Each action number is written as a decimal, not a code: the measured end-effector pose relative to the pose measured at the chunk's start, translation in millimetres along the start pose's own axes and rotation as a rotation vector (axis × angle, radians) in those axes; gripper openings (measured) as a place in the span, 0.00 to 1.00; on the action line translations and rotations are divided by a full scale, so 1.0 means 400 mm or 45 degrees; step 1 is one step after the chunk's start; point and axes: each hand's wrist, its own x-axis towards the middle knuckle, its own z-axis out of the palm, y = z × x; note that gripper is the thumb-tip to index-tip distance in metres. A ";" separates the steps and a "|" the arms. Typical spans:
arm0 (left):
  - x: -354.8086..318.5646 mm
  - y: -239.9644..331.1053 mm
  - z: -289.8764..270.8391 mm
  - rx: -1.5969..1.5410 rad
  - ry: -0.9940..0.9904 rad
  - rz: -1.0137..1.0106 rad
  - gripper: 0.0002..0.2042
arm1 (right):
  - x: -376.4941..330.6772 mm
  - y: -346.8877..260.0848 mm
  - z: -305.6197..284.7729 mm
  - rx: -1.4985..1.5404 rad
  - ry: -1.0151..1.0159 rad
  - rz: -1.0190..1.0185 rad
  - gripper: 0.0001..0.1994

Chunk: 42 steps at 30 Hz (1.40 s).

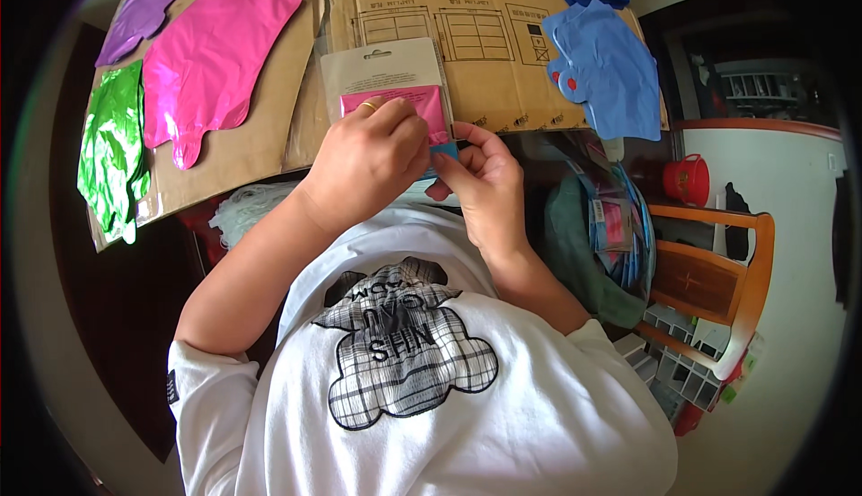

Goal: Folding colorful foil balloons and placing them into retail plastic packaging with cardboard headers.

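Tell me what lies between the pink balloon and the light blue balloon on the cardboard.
Head view: the packet held by both hands, with bare cardboard on either side.

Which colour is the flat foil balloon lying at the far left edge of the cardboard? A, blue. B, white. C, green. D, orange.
C: the balloon at the left edge of the cardboard is shiny green, with a pink balloon just to its right.
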 end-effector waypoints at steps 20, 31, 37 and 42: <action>0.016 -0.016 0.010 -0.091 0.048 0.189 0.13 | 0.003 -0.002 -0.016 -0.007 0.006 -0.016 0.19; 0.003 -0.019 0.012 0.037 0.050 0.258 0.17 | 0.001 -0.001 -0.016 -0.021 0.017 -0.015 0.16; 0.008 -0.023 0.018 0.029 0.054 0.257 0.18 | -0.003 -0.011 -0.017 -0.035 -0.005 -0.028 0.16; 0.018 -0.022 0.010 0.111 0.006 0.357 0.16 | -0.005 -0.008 -0.017 -0.022 -0.012 -0.021 0.17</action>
